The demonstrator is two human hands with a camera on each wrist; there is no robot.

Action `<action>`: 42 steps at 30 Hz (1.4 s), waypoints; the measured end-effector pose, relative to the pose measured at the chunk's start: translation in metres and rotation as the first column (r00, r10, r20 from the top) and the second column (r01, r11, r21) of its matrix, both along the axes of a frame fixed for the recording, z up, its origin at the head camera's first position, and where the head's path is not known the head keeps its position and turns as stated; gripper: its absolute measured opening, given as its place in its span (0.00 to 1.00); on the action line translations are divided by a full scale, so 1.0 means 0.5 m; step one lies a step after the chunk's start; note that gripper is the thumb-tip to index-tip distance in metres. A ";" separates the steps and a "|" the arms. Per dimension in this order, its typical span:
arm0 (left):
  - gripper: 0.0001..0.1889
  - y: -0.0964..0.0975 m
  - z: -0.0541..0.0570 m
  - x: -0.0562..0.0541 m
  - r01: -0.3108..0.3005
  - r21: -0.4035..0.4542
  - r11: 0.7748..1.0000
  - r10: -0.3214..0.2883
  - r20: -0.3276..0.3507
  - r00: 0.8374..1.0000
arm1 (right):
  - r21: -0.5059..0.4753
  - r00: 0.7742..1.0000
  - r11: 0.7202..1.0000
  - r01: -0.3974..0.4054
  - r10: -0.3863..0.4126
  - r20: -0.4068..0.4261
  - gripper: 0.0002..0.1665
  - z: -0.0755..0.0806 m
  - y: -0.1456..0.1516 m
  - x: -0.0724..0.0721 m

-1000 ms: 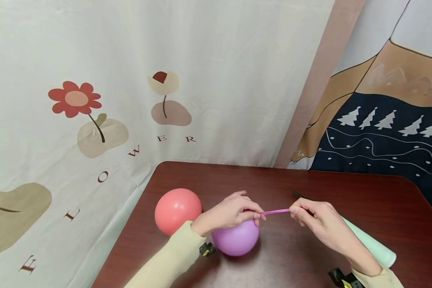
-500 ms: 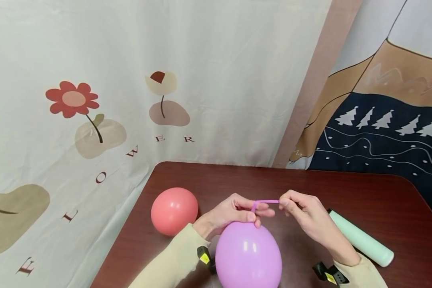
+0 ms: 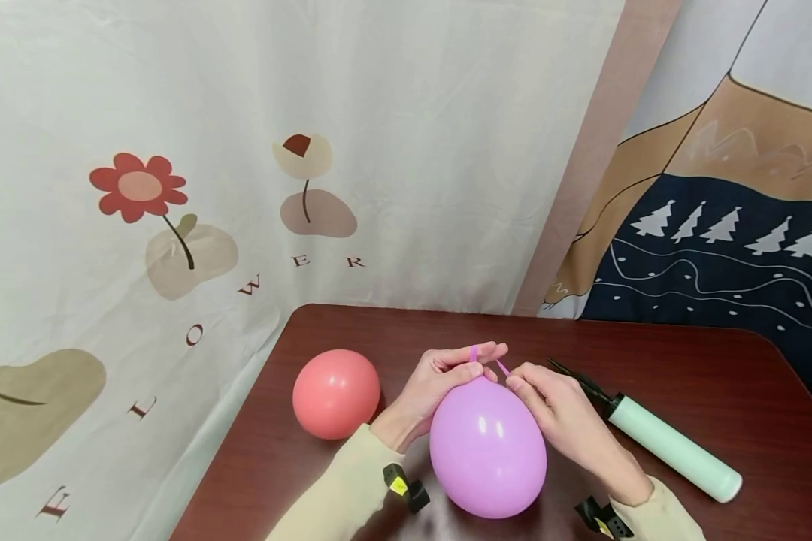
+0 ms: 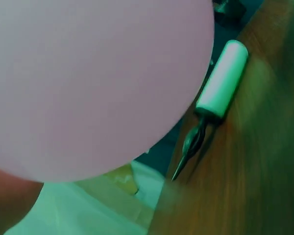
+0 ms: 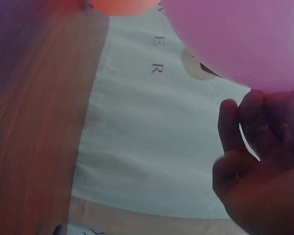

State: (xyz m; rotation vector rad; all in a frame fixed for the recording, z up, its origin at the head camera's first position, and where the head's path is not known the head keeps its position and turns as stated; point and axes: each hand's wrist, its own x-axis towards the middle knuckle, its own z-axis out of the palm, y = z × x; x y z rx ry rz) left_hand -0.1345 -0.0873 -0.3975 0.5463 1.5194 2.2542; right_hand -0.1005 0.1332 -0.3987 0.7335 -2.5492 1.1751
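Observation:
A blown-up purple balloon (image 3: 487, 451) hangs low between both hands in the head view. Its stretched neck (image 3: 474, 353) loops over the left hand's (image 3: 428, 387) extended index finger, while the left thumb presses at the neck's base. The right hand (image 3: 568, 417) pinches the thin pulled-out end of the neck at the balloon's upper right. In the left wrist view the balloon (image 4: 98, 83) covers most of the upper left and hides the fingers. The right wrist view has the balloon (image 5: 245, 39) above the right hand's bent fingers.
A coral-red balloon (image 3: 336, 394) rests on the brown table (image 3: 406, 330) at the left. To the right lies a mint-green hand pump (image 3: 677, 447) with a black nozzle pointing away. A printed curtain (image 3: 413, 150) hangs behind the table.
The purple balloon has swung up into fuller view, then shifted slightly right. Its neck, first pulled straight between the hands, now loops over the left index finger; the right hand has come in closer.

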 end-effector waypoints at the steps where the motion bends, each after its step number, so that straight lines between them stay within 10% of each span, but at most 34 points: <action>1: 0.20 0.002 0.000 -0.001 -0.022 -0.026 0.999 0.022 -0.020 1.000 | 0.043 0.999 0.999 0.014 -0.013 -0.033 0.09 0.000 -0.001 0.001; 7: 0.17 0.014 -0.001 -0.002 -0.124 -0.267 0.956 0.066 -0.218 0.974 | 0.276 0.958 0.957 0.093 -0.011 -0.288 0.07 -0.001 -0.003 0.005; 9: 0.16 0.019 -0.005 -0.004 -0.189 -0.371 0.909 0.042 -0.370 0.928 | 0.304 0.921 0.946 0.111 0.017 -0.390 0.16 0.000 -0.003 0.007; 11: 0.15 0.023 -0.011 -0.007 -0.311 -0.443 0.841 -0.012 -0.589 0.808 | 0.313 0.868 0.940 0.134 0.040 -0.494 0.24 0.001 -0.005 0.007; 12: 0.15 0.025 -0.015 -0.009 -0.395 -0.450 0.801 -0.040 -0.699 0.714 | 0.309 0.841 0.940 0.147 0.045 -0.539 0.27 0.001 -0.007 0.007; 16: 0.16 0.030 -0.033 -0.016 -0.705 -0.262 0.659 -0.136 -0.964 0.230 | 0.283 0.786 0.941 0.186 0.031 -0.617 0.27 -0.001 -0.018 0.008; 18: 0.16 0.031 -0.043 -0.018 -0.762 -0.165 0.626 -0.165 -0.983 0.078 | 0.267 0.783 0.944 0.194 0.014 -0.621 0.26 -0.003 -0.022 0.009; 21: 0.16 0.033 -0.057 -0.019 -0.796 -0.095 0.598 -0.200 -0.979 -0.033 | 0.253 0.784 0.947 0.198 0.003 -0.621 0.26 -0.006 -0.027 0.010; 24: 0.13 0.037 -0.068 -0.017 -0.810 -0.086 0.579 -0.226 -0.972 -0.058 | 0.233 0.788 0.953 0.195 -0.010 -0.616 0.28 -0.007 -0.031 0.009; 27: 0.08 0.039 -0.071 -0.013 -0.805 -0.127 0.579 -0.229 -0.973 -0.011 | 0.191 0.803 0.964 0.183 -0.035 -0.594 0.30 -0.004 -0.033 0.007; 29: 0.06 0.039 -0.069 -0.010 -0.776 -0.193 0.601 -0.223 -0.972 0.070 | 0.160 0.826 0.974 0.161 -0.044 -0.563 0.31 -0.002 -0.030 0.005; 32: 0.06 0.036 -0.059 -0.005 -0.661 -0.337 0.670 -0.182 -0.938 0.294 | 0.110 0.889 0.985 0.133 -0.069 -0.453 0.23 0.001 -0.018 0.002; 35: 0.08 0.030 -0.046 0.001 -0.416 -0.445 0.793 -0.115 -0.780 0.615 | 0.047 0.956 0.992 0.115 -0.097 -0.278 0.08 0.002 -0.001 0.000; 37: 0.11 0.026 -0.038 0.003 -0.240 -0.419 0.876 -0.074 -0.608 0.790 | -0.004 0.988 0.996 0.085 -0.084 -0.133 0.04 0.001 0.009 -0.001; 39: 0.15 0.022 -0.033 0.004 -0.102 -0.332 0.938 -0.059 -0.441 0.895 | -0.078 1.000 0.997 0.020 -0.020 0.004 0.11 -0.002 0.016 -0.001; 42: 0.24 0.019 -0.032 0.003 -0.001 -0.226 0.974 -0.070 -0.308 0.949 | -0.198 0.984 0.978 -0.066 0.097 0.152 0.15 -0.003 0.021 0.000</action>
